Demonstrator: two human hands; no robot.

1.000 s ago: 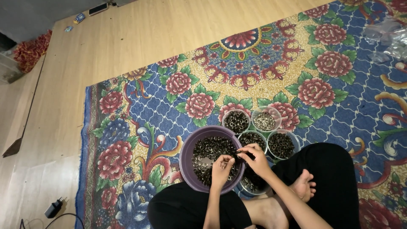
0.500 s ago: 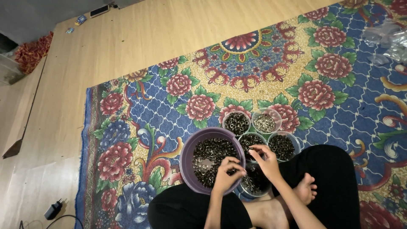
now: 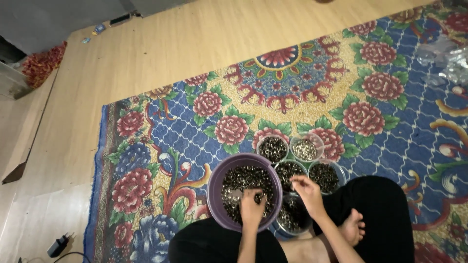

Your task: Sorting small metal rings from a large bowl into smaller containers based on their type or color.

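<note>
A purple bowl [image 3: 214,195] full of small dark metal pieces [image 3: 241,180] stands on the rug in front of my crossed legs. My left hand [image 3: 252,208] reaches down into the bowl, its fingers curled into the pieces. Just right of the bowl, my right hand [image 3: 308,193] hovers over a cluster of several clear round tubs [image 3: 325,176] that hold sorted pieces. Its fingertips are pinched together above the middle tub [image 3: 287,170]. What they pinch is too small to make out.
A blue, red and yellow flowered rug [image 3: 370,102] covers the wooden floor [image 3: 161,53]. Clear plastic bags [image 3: 443,58] lie at the far right. A black plug and cable [image 3: 58,245] sit at the lower left. My bare foot [image 3: 352,228] rests by the tubs.
My right hand moved from above the bowl to the right, over the clear tubs. My left hand sank deeper into the bowl.
</note>
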